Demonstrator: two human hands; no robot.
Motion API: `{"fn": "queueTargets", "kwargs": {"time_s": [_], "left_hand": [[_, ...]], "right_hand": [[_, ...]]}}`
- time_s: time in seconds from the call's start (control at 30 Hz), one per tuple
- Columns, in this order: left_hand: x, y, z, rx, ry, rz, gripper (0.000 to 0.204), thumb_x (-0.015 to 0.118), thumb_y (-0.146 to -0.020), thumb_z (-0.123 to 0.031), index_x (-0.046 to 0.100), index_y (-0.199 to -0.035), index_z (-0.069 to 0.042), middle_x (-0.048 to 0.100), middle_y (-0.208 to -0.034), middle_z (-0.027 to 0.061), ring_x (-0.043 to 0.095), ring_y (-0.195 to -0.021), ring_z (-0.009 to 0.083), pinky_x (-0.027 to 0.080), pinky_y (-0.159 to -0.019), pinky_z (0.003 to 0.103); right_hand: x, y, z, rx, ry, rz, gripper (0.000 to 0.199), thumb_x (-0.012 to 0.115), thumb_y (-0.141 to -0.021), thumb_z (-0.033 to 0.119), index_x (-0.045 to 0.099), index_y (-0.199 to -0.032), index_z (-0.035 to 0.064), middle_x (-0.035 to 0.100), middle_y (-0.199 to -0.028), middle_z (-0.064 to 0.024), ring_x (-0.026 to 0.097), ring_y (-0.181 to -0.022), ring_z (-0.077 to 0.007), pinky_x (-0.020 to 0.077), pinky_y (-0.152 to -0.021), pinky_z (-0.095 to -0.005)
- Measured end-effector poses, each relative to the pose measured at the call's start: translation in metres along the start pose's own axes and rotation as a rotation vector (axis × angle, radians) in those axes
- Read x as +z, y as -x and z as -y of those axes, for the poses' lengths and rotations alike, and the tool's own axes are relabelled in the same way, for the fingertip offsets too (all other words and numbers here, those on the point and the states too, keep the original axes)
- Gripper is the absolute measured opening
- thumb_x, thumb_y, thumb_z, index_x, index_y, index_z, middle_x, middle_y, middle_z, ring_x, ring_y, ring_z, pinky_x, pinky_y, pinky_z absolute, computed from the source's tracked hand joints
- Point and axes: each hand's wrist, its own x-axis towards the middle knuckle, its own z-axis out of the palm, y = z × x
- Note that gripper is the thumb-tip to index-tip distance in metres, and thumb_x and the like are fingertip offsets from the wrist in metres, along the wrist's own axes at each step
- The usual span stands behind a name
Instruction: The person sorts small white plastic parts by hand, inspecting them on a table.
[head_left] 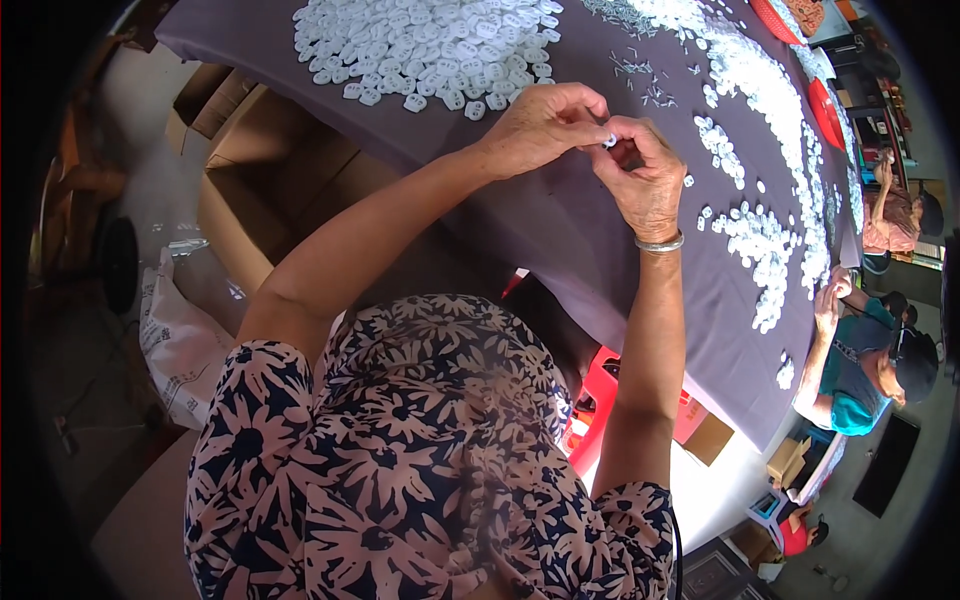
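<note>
Bright, even daylight fills the fisheye frame, falling hardest on the purple tablecloth (560,220), where the heaps of small white plastic pieces (430,45) gleam close to overexposure. A patch of floor under the table's edge near the red stool (598,400) burns out to pure white. Shadows are soft: a faint one lies beneath the left hand (540,125) and right hand (640,170), and the cardboard boxes (270,190) sit in duller shade. The centre is sharp; toward the rim the table's edges bow, detail smears, and a black vignette closes the corners.
</note>
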Motion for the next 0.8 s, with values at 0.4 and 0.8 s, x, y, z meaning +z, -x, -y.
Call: {"fn": "queueTargets", "kwargs": {"time_s": [0.4, 0.8], "left_hand": [[0.001, 0.002, 0.001, -0.003, -0.007, 0.005, 0.023, 0.063, -0.085, -0.006, 0.06, -0.108, 0.0, 0.062, -0.087, 0.0029, 0.058, -0.08, 0.0077, 0.049, -0.071, 0.022], [0.003, 0.008, -0.004, 0.031, 0.067, 0.062, 0.034, 0.05, -0.081, -0.004, 0.063, -0.113, -0.008, 0.053, -0.073, -0.0017, 0.051, -0.072, 0.0056, 0.041, -0.07, 0.021]], "right_hand": [[0.0, -0.002, 0.005, -0.119, 0.377, 0.125, 0.029, 0.075, -0.073, 0.009, 0.058, -0.096, 0.0052, 0.058, -0.079, -0.0071, 0.056, -0.058, -0.0187, 0.0478, -0.053, -0.0295], [0.014, 0.007, -0.013, -0.257, 0.559, 0.154, 0.024, 0.067, -0.081, 0.025, 0.053, -0.075, 0.0049, 0.061, -0.063, -0.0127, 0.061, -0.055, -0.0318, 0.0501, -0.048, -0.0399]]}}
